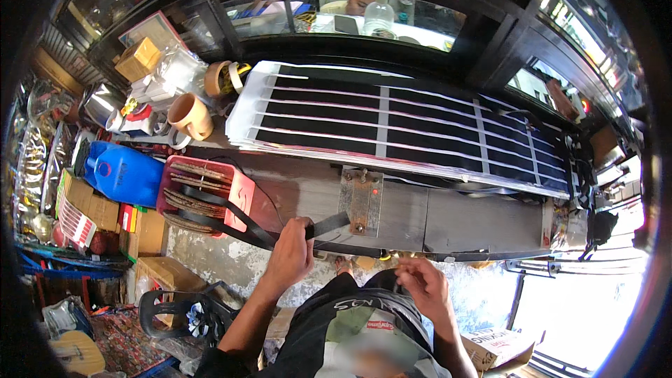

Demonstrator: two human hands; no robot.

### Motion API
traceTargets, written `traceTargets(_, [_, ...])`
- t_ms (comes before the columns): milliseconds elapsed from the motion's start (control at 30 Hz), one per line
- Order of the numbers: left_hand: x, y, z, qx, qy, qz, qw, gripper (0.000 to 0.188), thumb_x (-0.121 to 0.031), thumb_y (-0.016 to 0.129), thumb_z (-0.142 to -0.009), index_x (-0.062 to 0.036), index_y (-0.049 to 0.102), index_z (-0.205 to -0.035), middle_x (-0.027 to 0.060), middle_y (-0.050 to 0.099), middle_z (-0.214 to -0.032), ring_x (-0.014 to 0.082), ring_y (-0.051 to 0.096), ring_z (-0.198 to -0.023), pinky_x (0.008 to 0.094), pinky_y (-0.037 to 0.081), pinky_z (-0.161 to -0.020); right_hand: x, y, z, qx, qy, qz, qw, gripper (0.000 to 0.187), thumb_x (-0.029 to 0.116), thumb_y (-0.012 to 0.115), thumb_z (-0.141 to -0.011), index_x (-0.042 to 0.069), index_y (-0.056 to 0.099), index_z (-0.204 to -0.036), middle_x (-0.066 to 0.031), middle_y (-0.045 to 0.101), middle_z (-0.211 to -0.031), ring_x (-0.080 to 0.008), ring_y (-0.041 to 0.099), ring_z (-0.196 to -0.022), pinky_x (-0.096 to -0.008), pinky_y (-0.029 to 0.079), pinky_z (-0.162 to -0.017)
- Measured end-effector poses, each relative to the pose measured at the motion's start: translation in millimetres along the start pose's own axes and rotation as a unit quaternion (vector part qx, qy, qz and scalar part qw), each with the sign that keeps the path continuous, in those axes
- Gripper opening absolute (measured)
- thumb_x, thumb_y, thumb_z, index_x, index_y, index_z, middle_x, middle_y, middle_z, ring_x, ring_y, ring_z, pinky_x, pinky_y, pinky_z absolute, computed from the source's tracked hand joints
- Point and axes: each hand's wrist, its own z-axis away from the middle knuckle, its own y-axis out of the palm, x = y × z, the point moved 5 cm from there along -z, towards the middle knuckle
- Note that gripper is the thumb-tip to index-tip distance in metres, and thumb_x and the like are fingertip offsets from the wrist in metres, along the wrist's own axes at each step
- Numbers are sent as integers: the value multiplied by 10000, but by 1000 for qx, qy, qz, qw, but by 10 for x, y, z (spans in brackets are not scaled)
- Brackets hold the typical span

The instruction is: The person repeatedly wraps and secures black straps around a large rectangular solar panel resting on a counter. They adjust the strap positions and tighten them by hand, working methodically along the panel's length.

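A black flat strap passes through my left hand, whose fingers are closed on it. One end reaches toward the worn metal plate on the bench. On its other side the strap runs back to several brown-edged reels standing in a pink plastic basket. In front of my body, below the bench edge, my right hand hovers apart from the strap. Its fingers are loosely bent and slightly apart, with nothing visible in them.
White-edged sheets with black strips lie stacked along the back of the bench. Left of them stand an orange-tan mug and tape rolls. A blue jerrycan sits beside the basket. A black-framed window rises behind.
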Motion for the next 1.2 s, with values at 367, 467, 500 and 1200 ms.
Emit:
traceTargets(367, [-521, -142, -99, 80, 45, -13, 996, 447, 14, 703, -819, 6, 524, -1228, 198, 562, -1075, 397, 562, -998, 490, 431, -862, 529, 402, -611, 17, 39, -154, 987, 191, 70, 689, -1048, -38, 686, -1205, -29, 701, -894, -78, 639, -798, -246, 526, -727])
traceTargets(467, [-560, -159, -127, 85, 41, -3, 996, 440, -27, 735, -840, 0, 528, -1228, 189, 575, -1065, 389, 568, -987, 482, 431, -850, 530, 389, -599, 5, 24, -162, 986, 175, 58, 690, -1042, -31, 690, -1193, -29, 699, -888, -78, 645, -790, -244, 531, -731])
traceTargets(500, [-572, -162, -140, 86, 40, 3, 995, 438, -45, 750, -851, -2, 529, -1226, 186, 581, -1060, 386, 571, -980, 481, 431, -844, 543, 388, -596, 5, 9, -166, 986, 175, 56, 689, -1042, -31, 689, -1194, -29, 698, -888, -78, 649, -796, -243, 532, -733])
traceTargets(1200, [-939, -299, -347, 113, 88, -31, 989, 530, -214, 835, -883, -55, 592, -1327, 117, 657, -1096, 321, 628, -1014, 444, 454, -839, 726, 206, -365, 7, -9, -155, 988, 193, -21, 632, -1050, -45, 660, -1239, -72, 732, -928, -103, 705, -848, -257, 581, -785])
